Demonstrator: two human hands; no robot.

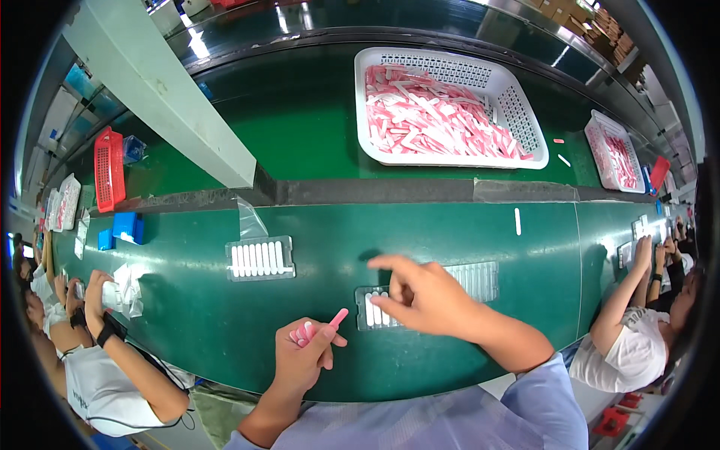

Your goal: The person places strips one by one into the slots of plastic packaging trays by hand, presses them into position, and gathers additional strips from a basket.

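In the head view, the near tray (360,309), clear and holding white strips, rests on the green table (420,221) partly hidden by the right hand (431,296). That hand is half curled above the tray, index finger stretched out to the left and thumb lowered over the strips; whether anything is pinched in it I cannot tell. Left of the near tray and closer to the body, the left hand (304,356) is curled around several pink sticks (302,334), with one pink stick (340,318) standing out from between thumb and fingers, pointing toward the tray. Right of the near tray, partly behind the right forearm and hand, lies a ribbed clear tray (476,281). Left of the near tray and farther off sits a tray (289,253) with a row of white strips, a plastic scrap (251,220) just beyond it. Well beyond the near tray, past a dark ledge (375,190), a white basket (450,160) is heaped with pink and white pieces (435,116); a loose white strip (517,221) lies beyond the near tray to the right. Co-workers sit well apart from the near tray, on both sides.
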